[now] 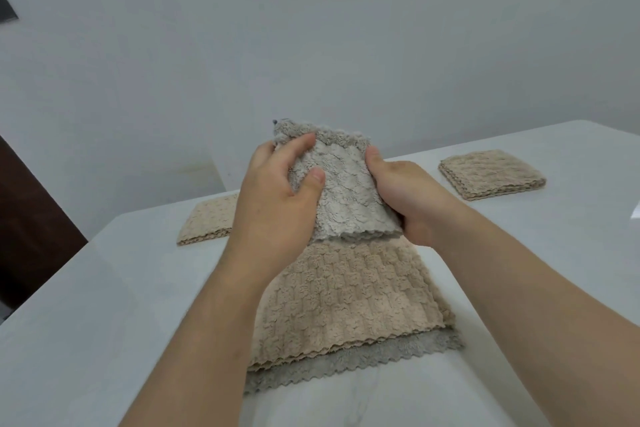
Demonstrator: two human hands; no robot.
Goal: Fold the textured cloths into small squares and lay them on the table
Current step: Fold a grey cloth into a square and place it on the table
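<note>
table (104,322): the far edge runs just behind the two folded squares and the left edge drops off toward a dark panel (27,211). i see bare top on both sides of the centre pile, more on the right.

grey cloth (343,191) is up off the table, over the far end of the pile. it's folded into a thick fluffy pad, scalloped edges stacked on its near side. left hand (273,204) grips its left side, thumb across the front, fingers curled over the top edge. right hand (405,198) grips the right side, thumb at the top corner, fingers hidden behind.

below: beige cloth (346,298), waffle texture, lies flat on a lower grey cloth (346,364) that sticks out at the near edge. folded beige square (491,173) sits far right. second folded square (207,218) is far left, partly behind the left hand. both forearms cross the near tabletop.
</note>
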